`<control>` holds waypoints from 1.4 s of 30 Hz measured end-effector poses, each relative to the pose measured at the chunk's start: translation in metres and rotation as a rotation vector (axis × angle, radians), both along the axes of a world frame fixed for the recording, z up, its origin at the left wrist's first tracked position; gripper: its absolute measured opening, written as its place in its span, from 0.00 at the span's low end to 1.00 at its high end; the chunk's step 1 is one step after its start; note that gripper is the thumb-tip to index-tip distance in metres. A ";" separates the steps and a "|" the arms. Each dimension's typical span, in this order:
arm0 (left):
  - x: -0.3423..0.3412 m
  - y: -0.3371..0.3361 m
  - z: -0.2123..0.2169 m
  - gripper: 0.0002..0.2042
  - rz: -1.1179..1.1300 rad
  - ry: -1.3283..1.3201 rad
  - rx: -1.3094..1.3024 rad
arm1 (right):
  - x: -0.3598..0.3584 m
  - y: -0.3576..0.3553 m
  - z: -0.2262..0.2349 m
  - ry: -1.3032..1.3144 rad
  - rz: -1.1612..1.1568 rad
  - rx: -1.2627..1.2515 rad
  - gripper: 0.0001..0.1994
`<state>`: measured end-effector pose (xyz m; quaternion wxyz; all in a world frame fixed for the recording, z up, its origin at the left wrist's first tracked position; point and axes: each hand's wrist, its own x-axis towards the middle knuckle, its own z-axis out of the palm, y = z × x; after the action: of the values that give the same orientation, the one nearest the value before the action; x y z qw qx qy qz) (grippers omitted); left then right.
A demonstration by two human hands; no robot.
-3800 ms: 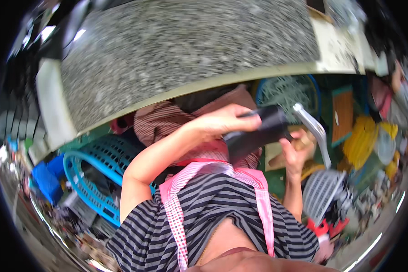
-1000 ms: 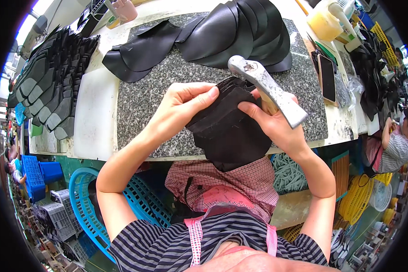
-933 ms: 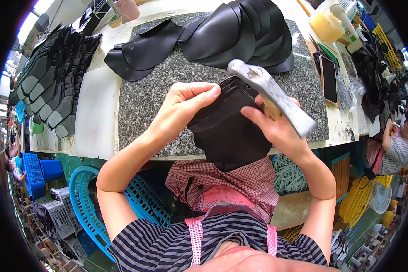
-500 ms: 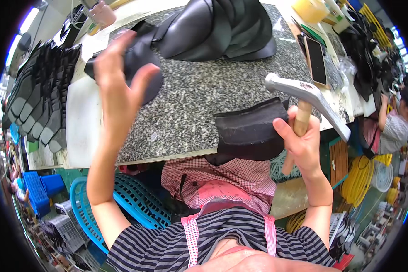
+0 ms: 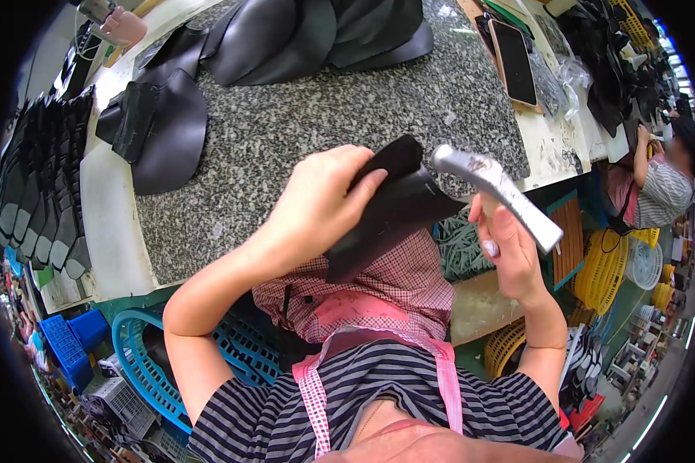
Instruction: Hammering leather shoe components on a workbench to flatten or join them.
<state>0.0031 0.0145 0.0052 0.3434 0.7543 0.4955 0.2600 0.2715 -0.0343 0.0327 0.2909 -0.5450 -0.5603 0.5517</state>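
My left hand (image 5: 316, 204) is closed on a curved black leather-like piece (image 5: 394, 220), thumb on top. The piece is tilted, overhanging the near edge of a speckled stone slab (image 5: 286, 123). A hammer (image 5: 498, 181) with a metal head and wooden handle is in my right hand (image 5: 513, 251), its head above my fingers. The piece's right end comes close to my right fingers; whether they touch, I cannot tell. Another black piece (image 5: 174, 139) with a folded strip lies at the slab's left, and a pile of larger black pieces (image 5: 286, 38) lies along its far side.
Stacked black pieces (image 5: 38, 193) stand on the far left. A phone (image 5: 512, 62) lies to the right of the slab, beside clear plastic (image 5: 571, 77). Below the table are a blue basket (image 5: 131, 363) and yellow baskets (image 5: 602, 262). A co-worker (image 5: 660, 177) is at the right.
My left hand has come from the left-hand pieces to the black piece near my right hand and gripped it. That piece is now tilted up. The hammer stays in my right hand; the view has shifted.
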 end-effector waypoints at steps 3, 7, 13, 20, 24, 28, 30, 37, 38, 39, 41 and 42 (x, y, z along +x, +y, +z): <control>0.000 0.008 0.006 0.12 0.005 -0.006 -0.126 | -0.001 0.004 0.015 -0.127 0.195 0.068 0.06; 0.009 0.016 0.008 0.12 -0.055 -0.039 0.058 | -0.002 0.015 0.005 -0.200 0.278 0.064 0.09; 0.019 0.031 0.011 0.07 -0.230 0.195 0.004 | -0.001 0.017 -0.001 -0.186 0.272 0.025 0.10; 0.018 0.039 0.000 0.10 -0.083 0.041 -0.188 | 0.004 0.016 -0.009 -0.134 0.249 0.019 0.05; 0.020 0.040 0.000 0.12 -0.049 -0.005 -0.222 | 0.004 0.020 -0.001 -0.128 0.254 0.056 0.04; 0.021 0.040 0.003 0.12 -0.046 0.028 -0.219 | 0.004 0.028 0.008 -0.165 0.261 -0.098 0.04; 0.021 0.040 0.002 0.12 -0.055 0.042 -0.214 | 0.010 0.031 0.004 -0.174 0.288 -0.018 0.06; 0.020 0.040 0.003 0.11 -0.091 0.142 -0.160 | 0.009 0.041 0.020 -0.266 0.246 0.322 0.08; 0.021 0.041 0.004 0.11 -0.094 0.143 -0.158 | 0.004 0.040 0.017 -0.292 0.270 0.323 0.09; 0.022 0.041 0.005 0.11 -0.097 0.153 -0.166 | -0.001 0.040 0.011 -0.317 0.291 0.323 0.09; 0.024 0.043 0.006 0.11 -0.107 0.165 -0.173 | 0.003 0.046 0.002 -0.357 0.370 0.186 0.09; 0.023 0.042 0.004 0.11 -0.103 0.171 -0.151 | 0.003 0.050 0.003 -0.351 0.376 0.184 0.09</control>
<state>0.0260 0.0561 0.0095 0.3689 0.7700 0.5019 0.1387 0.2741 0.0153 0.0353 0.1301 -0.4900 -0.7413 0.4398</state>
